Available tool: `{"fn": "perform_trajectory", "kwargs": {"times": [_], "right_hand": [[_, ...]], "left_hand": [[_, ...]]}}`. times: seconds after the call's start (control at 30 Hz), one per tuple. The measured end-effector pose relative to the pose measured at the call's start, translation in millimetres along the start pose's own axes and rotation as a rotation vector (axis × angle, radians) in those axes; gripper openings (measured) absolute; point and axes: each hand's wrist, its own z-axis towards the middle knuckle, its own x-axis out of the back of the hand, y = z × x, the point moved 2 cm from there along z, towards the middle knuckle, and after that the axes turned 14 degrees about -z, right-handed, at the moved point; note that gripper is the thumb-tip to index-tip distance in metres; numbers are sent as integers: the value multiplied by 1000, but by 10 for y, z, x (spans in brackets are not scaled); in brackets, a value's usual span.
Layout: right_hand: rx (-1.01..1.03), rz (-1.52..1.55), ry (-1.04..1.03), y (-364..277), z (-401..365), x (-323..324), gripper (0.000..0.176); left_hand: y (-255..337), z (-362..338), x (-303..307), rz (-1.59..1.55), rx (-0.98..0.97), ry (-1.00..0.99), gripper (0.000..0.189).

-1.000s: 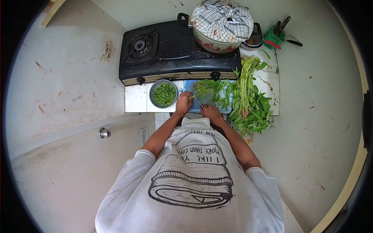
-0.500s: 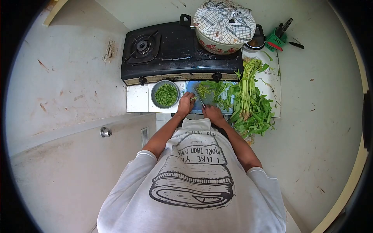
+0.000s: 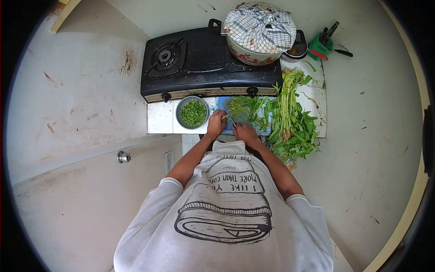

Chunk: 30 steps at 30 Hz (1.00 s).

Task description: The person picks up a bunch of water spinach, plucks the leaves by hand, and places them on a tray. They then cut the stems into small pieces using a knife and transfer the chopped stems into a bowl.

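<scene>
Below, a blue board point(image 3: 220, 103) lies on the white-tiled counter point(image 3: 158, 120).

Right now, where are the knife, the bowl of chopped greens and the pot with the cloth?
knife point(image 3: 229, 119): head view, on the blade.
bowl of chopped greens point(image 3: 177, 113): head view, on its left rim.
pot point(image 3: 246, 57): head view, on its flowered side wall.
</scene>
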Motion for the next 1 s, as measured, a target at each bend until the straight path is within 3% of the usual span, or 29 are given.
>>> {"fn": "perform_trajectory", "kwargs": {"times": [0.3,0.5,1.0], "right_hand": [[19,0,-42,45,-109,22,42],[-5,6,22,43,-32,-51,41],[-13,-24,-41,63,-94,-39,41]], "left_hand": [[-13,-15,-4,-3,-76,40,15],[42,-40,-2,-1,-66,38,7],[-29,-59,-7,-28,-50,24,17]]}}
